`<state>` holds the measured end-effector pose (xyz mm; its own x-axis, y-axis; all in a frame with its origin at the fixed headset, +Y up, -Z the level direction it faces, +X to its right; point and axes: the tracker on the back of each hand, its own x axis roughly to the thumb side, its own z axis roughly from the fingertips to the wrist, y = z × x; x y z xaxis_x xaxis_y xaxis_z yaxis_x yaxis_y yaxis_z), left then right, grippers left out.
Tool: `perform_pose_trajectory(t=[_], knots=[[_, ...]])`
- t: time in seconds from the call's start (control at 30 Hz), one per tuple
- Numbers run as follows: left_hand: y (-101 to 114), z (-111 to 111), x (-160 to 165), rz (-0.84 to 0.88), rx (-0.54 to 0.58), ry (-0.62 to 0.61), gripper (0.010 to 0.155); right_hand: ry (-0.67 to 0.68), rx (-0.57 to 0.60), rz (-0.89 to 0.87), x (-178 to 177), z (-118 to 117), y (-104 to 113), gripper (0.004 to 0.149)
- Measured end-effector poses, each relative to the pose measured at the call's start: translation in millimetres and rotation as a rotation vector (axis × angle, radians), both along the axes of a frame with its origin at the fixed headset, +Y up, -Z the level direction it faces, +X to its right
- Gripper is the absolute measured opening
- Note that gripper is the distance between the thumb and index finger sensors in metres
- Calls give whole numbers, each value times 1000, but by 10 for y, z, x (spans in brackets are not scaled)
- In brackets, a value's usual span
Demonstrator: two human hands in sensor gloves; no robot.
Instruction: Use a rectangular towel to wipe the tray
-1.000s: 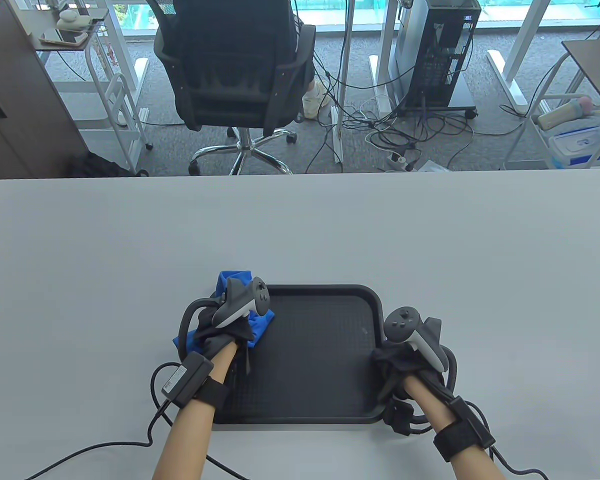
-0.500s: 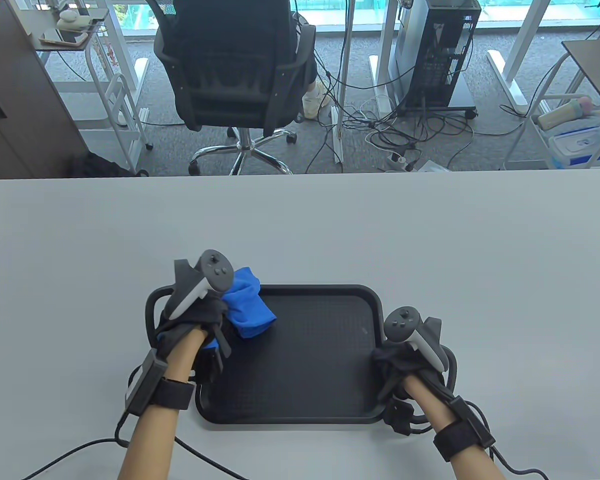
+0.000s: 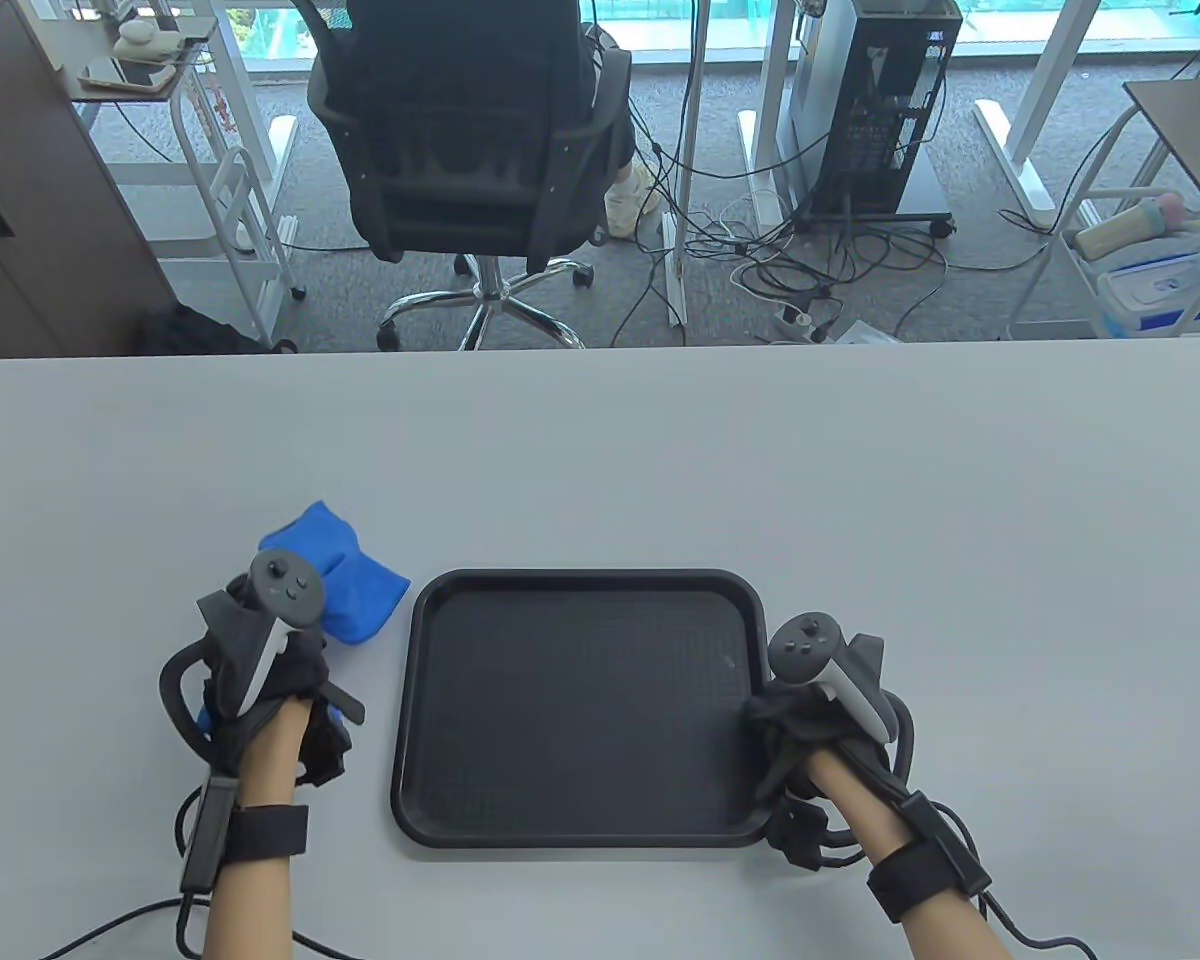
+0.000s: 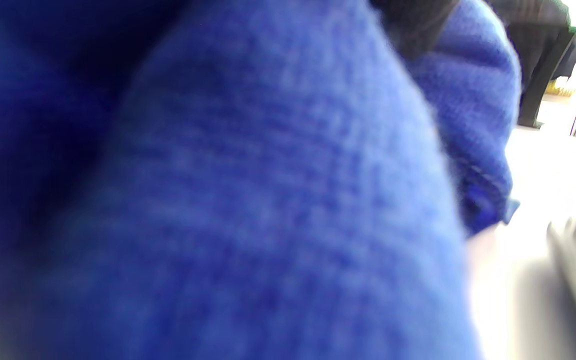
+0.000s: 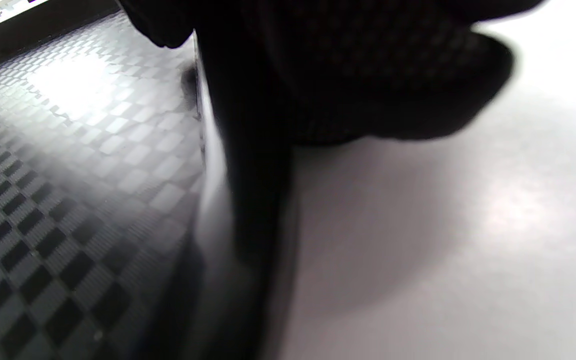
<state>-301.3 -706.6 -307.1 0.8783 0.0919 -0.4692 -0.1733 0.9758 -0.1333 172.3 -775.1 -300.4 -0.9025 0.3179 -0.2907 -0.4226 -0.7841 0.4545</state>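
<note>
My left wrist view is almost wholly filled by blurred blue towel (image 4: 268, 210), so I cannot see those fingers; from the table view my left hand (image 3: 265, 690) grasps the towel (image 3: 345, 580), bunched on the surface (image 3: 600, 450) just left of the tray (image 3: 580, 705). The right wrist view is mostly dark glove over the tray's right rim (image 5: 238, 200). My right hand (image 3: 810, 730) grips that rim at the tray's right edge. The tray's textured floor holds nothing I can make out.
</note>
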Motion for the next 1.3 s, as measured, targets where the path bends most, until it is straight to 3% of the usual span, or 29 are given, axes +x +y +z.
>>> perform_pose_trajectory(t=[0.23,0.47,0.53,0.67,0.73,0.87,0.97,1.13,1.3], knots=[[-255,86,64,11,-263,-25,64,0,7,9,-3,2,1,46],[-478,88,150,-8,-468,-5,73,1,13,21,-9,5,7,46],[-472,90,133,30,-477,-6,77,8,25,39,-19,4,26,46],[-252,109,60,134,-371,1,79,44,80,80,-23,-3,180,55],[-50,129,19,175,-276,12,80,39,170,77,-4,-16,303,56],[396,207,10,263,34,-41,78,53,411,107,24,8,660,60],[587,279,96,330,241,-155,74,92,554,30,-13,108,909,65],[674,375,442,337,439,-384,72,211,719,-178,-308,351,1222,68],[589,500,833,291,438,-589,73,348,779,-226,-667,504,1263,68]])
